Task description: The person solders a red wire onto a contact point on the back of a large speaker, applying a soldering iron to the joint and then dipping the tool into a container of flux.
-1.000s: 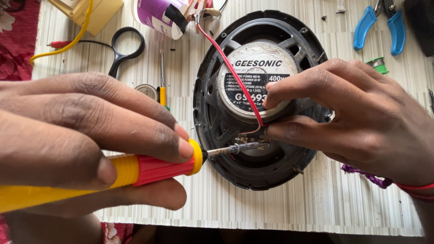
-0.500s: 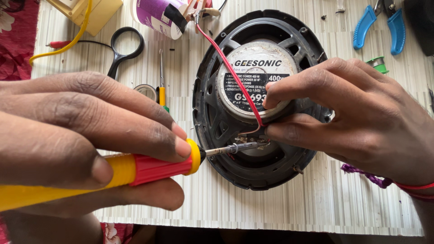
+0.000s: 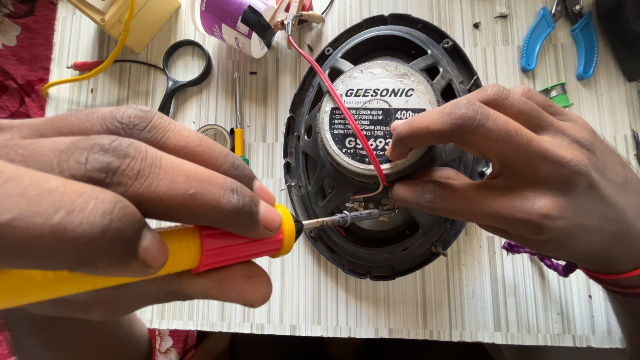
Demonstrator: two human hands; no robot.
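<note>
A black oval speaker (image 3: 320, 173) lies face down on the striped table, its round magnet with a white label facing up. My left hand (image 3: 113, 200) grips a yellow and red soldering iron (image 3: 220, 245), whose metal tip (image 3: 347, 217) touches the terminal at the speaker's lower middle. My right hand (image 3: 533, 173) rests on the speaker and pinches a red wire (image 3: 340, 100) against that terminal. The wire runs up across the magnet to the top of the table.
Black-handled scissors (image 3: 177, 73), a small yellow-handled screwdriver (image 3: 237, 127) and a small round tin (image 3: 215, 133) lie left of the speaker. A purple and white container (image 3: 230, 23) stands at the top. Blue-handled pliers (image 3: 560, 30) and a green spool (image 3: 557, 93) lie top right. The table edge (image 3: 400, 333) runs along the bottom.
</note>
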